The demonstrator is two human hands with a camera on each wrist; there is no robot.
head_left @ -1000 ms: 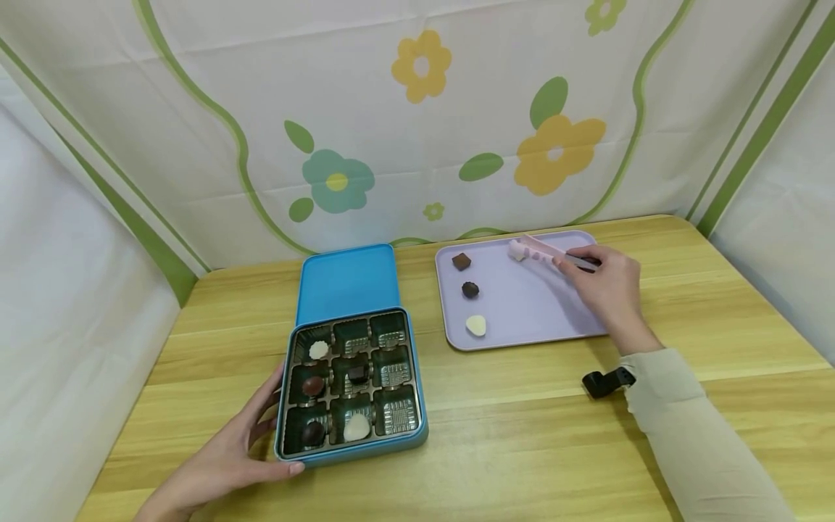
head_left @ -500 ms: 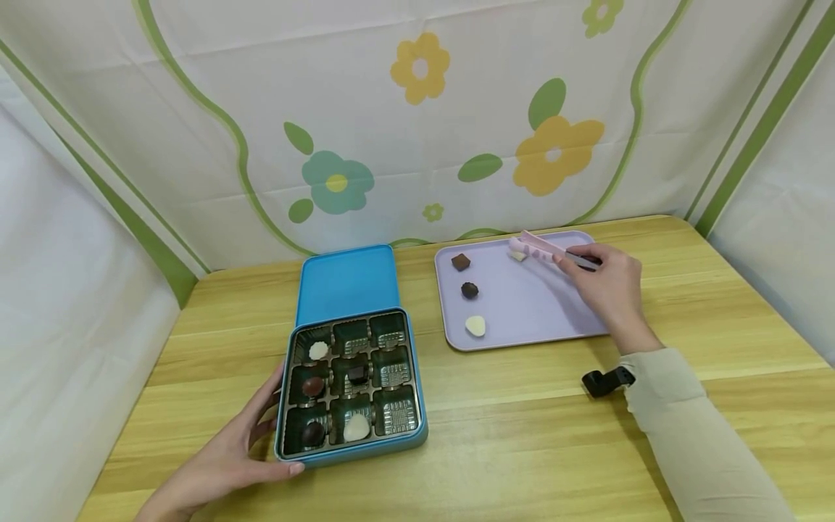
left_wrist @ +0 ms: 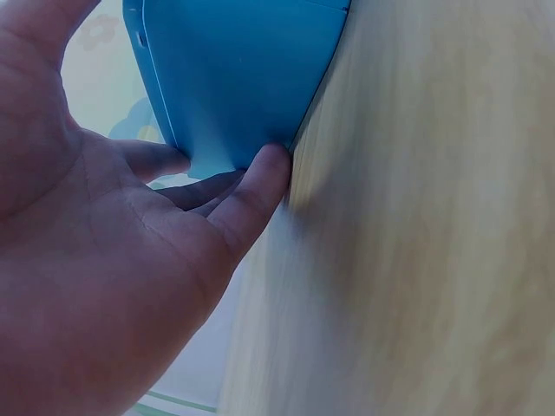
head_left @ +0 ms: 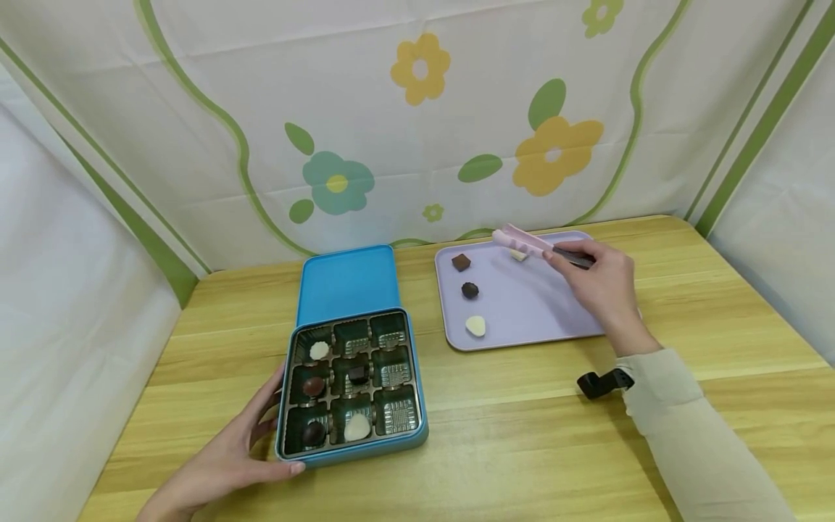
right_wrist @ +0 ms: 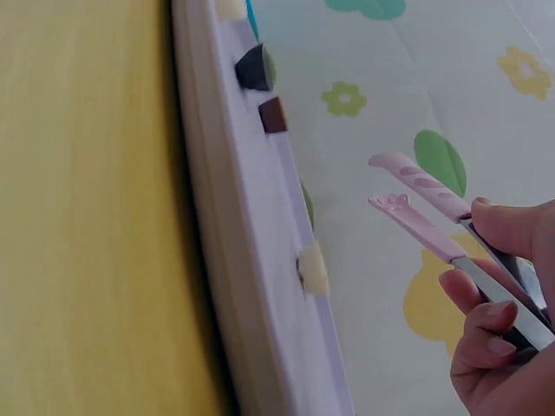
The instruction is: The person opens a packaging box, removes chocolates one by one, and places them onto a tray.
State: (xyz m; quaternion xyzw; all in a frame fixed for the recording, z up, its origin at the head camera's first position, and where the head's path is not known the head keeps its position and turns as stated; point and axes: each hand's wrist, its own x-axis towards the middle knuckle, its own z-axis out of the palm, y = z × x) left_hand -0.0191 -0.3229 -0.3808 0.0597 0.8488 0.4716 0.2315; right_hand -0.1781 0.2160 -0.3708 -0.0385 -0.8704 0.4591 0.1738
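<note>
In the head view my left hand [head_left: 225,442] holds the near-left corner of a blue chocolate box [head_left: 422,406], thumb along the front and fingers against the left side. Several chocolates sit in its divided insert. My right hand [head_left: 603,286] grips small tongs [head_left: 522,243] with pink paw-shaped tips above the lilac tray [head_left: 522,330]. In the right wrist view the tips stand apart with nothing between them. A cream-white chocolate [right_wrist: 313,268] lies on the tray below them. A brown chocolate [head_left: 461,262], a dark round one [head_left: 470,290] and a white one [head_left: 475,326] line the tray's left side.
Behind the box lies its blue lid [head_left: 349,283], just left of the tray. A flower-printed cloth [head_left: 417,145] hangs behind the wooden table [head_left: 509,435]. A black strap [head_left: 603,383] sticks out at the right wrist.
The tongs have opened, leaving the white chocolate on the tray, and my right hand has lifted them slightly up and left. My left hand and the box have stayed put.
</note>
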